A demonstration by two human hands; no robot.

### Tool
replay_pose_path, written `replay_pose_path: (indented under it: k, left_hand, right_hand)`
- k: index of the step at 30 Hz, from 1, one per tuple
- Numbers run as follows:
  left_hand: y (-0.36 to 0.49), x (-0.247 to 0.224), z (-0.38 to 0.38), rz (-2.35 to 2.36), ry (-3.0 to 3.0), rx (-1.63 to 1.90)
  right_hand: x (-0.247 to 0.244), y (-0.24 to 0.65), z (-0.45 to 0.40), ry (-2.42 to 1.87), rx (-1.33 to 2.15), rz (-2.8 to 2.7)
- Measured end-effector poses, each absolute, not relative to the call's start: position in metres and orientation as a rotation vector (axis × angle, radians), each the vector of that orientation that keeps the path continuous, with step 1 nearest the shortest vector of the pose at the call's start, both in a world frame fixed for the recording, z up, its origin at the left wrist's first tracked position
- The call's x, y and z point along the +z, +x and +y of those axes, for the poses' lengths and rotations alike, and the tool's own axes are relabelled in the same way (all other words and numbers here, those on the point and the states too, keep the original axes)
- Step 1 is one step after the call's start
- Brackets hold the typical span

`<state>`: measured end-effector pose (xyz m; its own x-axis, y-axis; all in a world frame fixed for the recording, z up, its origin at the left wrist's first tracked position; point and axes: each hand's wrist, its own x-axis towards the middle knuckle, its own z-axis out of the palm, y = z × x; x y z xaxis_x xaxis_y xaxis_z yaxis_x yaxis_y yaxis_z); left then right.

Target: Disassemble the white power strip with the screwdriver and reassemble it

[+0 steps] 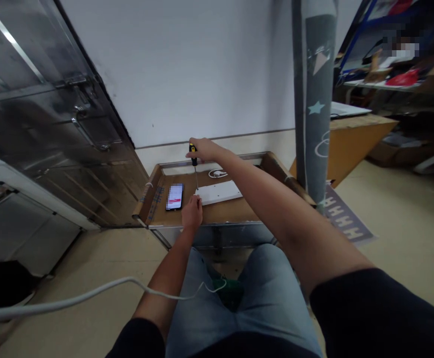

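A white flat strip-shaped device (218, 192) lies on the cardboard-covered table (224, 215). My right hand (205, 150) is closed around the yellow and black handle of a screwdriver (196, 171), held upright. Its tip meets the left end of the white device at a small dark hole. My left hand (192, 213) has its fingers pinched at the device's near left corner; whether they grip the corner or something small is hidden. Left of that hand lies a phone (174, 197) with its screen lit.
Behind the device lies a coiled white cable (217, 173). A wrapped grey pillar (316, 114) stands at the table's right end, and a metal door (48, 109) is at the left. Another white cable (120, 282) crosses in front of my left forearm.
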<state>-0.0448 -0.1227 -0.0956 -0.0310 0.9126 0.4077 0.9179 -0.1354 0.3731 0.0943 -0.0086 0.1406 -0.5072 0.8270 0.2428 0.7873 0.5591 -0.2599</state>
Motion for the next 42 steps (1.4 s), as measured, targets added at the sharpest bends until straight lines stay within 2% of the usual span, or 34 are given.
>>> replay_pose_path:
  k: [4, 11, 17, 33, 42]
  left_hand:
    - [-0.045, -0.094, -0.124, -2.049, -2.187, -0.899]
    - [-0.044, -0.093, -0.124, -2.045, -2.201, -0.9]
    - [-0.044, -0.092, -0.125, -2.043, -2.205, -0.907]
    - [-0.044, -0.092, -0.124, -2.056, -2.195, -0.908]
    - [-0.044, -0.091, -0.125, -2.06, -2.208, -0.906]
  right_hand:
    - [0.138, 0.092, -0.013, -1.344, 0.087, -2.405]
    - [0.151, 0.09, -0.006, -1.244, 0.184, -2.526]
    - [0.147, 0.092, -0.011, -1.341, 0.047, -2.446]
    - [0.156, 0.099, -0.006, -1.405, 0.271, -2.52]
    - [0.151, 0.1, -0.011, -1.346, 0.198, -2.458]
